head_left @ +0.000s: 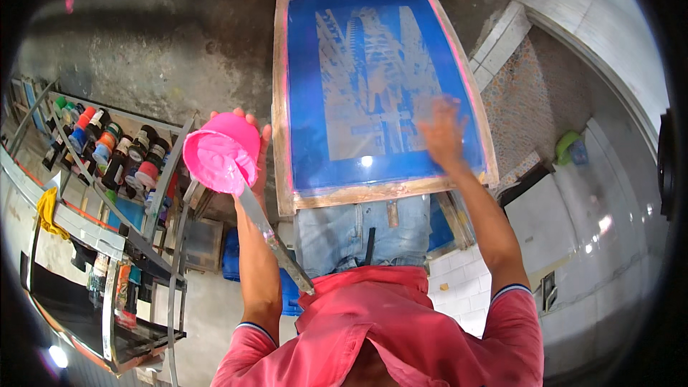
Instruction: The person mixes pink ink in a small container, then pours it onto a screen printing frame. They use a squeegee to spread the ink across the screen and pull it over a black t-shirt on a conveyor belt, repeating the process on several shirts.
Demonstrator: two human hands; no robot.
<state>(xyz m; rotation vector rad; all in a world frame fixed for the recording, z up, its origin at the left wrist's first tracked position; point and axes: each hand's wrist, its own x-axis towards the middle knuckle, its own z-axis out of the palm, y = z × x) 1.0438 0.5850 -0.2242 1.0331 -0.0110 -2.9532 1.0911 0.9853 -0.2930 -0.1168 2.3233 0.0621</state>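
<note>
My left hand is wrapped round a tub of bright pink ink, held tilted at the left of the screen, its fingers showing along the far and right sides. A flat metal spatula sticks out of the tub, its blade smeared with pink and its other end toward my body. In front of me is a wooden-framed printing screen with blue mesh and a pale stencil image. Over the right part of the mesh is my right hand, blurred by motion, fingers apparently outstretched, holding nothing visible. Whether it touches the mesh I cannot tell.
At the left, a metal rack holds several ink bottles and jars. A yellow cloth hangs on its edge. A green container lies at the right, near a white ledge. The concrete floor is stained.
</note>
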